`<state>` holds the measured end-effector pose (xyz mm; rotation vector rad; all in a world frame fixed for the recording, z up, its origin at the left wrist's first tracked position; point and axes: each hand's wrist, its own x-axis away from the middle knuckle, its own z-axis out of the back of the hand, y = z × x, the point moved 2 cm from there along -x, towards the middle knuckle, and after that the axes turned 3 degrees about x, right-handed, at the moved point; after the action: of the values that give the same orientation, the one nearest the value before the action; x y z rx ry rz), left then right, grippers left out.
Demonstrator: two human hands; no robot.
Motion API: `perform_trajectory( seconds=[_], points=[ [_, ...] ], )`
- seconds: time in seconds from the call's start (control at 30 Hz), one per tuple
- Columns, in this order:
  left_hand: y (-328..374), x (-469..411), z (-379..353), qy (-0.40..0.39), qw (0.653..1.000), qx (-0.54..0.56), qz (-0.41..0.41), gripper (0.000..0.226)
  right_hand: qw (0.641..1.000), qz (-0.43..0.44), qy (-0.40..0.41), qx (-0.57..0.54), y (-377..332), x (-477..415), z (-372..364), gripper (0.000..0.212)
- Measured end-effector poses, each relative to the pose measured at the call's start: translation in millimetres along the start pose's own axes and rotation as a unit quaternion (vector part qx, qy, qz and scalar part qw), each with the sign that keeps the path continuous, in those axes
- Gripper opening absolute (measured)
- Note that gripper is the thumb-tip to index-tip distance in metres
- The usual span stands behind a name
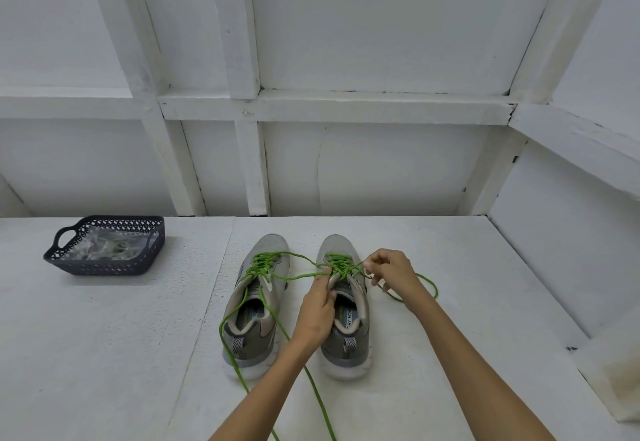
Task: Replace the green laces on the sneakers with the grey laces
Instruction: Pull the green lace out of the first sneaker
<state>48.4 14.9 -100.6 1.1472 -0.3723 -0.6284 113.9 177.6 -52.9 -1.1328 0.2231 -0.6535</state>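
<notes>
The white table [104, 354] carries the pair of sneakers side by side at its middle, toes pointing to twelve o'clock. A dark mesh basket [104, 269] sits well apart at ten o'clock from them. It holds clear wrappers with pale contents, which are probably the grey laces, though the picture is too small to be sure.

The left sneaker [273, 244] is untouched by either hand. Its bow is undone and its loose ends trail towards six o'clock. The right sneaker [334, 244] is the one being worked on.

The green laces [263, 262] are still threaded through the eyelets of both shoes, so by my reading the task is at an early stage. Only the untying looks done, while the unthreading of both shoes and all the grey lacing are left.

The left hand [317, 316] grips the right sneaker at its tongue, fingers curled. The right hand [391, 272], at three o'clock of the eyelets, pinches a green strand near the top.
</notes>
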Motion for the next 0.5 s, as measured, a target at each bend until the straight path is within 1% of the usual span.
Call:
perform_trajectory(
  seconds=[0.03,0.1,0.17,0.2,0.27,0.33,0.37,0.4,0.43,0.5],
  points=[
    [-0.2,0.1,0.0,0.000,1.000,0.003,0.002,0.047,1.000,-0.017,-0.014,-0.021,0.9,1.1,-1.7,0.009],
    [0.2,0.4,0.3,0.002,1.000,0.005,0.003,0.047,0.997,-0.035,-0.069,-0.023,2.3,5.7,-7.5,0.020],
    [0.5,0.7,1.0,0.003,1.000,0.006,0.003,0.047,0.995,-0.027,-0.091,-0.009,4.1,9.0,-11.8,0.019],
    [0.8,0.9,1.3,0.003,1.000,0.007,0.003,0.047,0.996,-0.018,-0.084,-0.009,4.7,9.2,-11.4,0.017],
    [1.7,1.1,1.1,0.001,1.000,0.008,0.002,0.048,0.999,-0.011,-0.032,-0.033,5.4,7.7,-6.7,0.014],
    [1.7,1.6,1.0,0.000,1.000,0.009,0.000,0.048,0.993,-0.037,0.033,-0.105,6.5,6.9,0.6,0.014],
    [1.9,2.2,1.0,0.001,1.000,0.009,0.001,0.048,0.988,-0.054,0.042,-0.137,7.8,7.2,2.6,0.015],
    [1.5,2.4,1.0,0.001,1.000,0.012,0.002,0.048,0.986,-0.067,0.031,-0.147,8.4,8.3,2.5,0.018],
    [1.4,2.5,1.0,0.001,1.000,0.015,0.005,0.048,0.988,-0.076,0.006,-0.133,8.6,10.2,0.2,0.023],
    [1.9,2.8,1.4,0.003,1.000,0.019,0.006,0.048,0.993,-0.078,-0.046,-0.079,9.3,15.3,-8.7,0.030]
  ],
)
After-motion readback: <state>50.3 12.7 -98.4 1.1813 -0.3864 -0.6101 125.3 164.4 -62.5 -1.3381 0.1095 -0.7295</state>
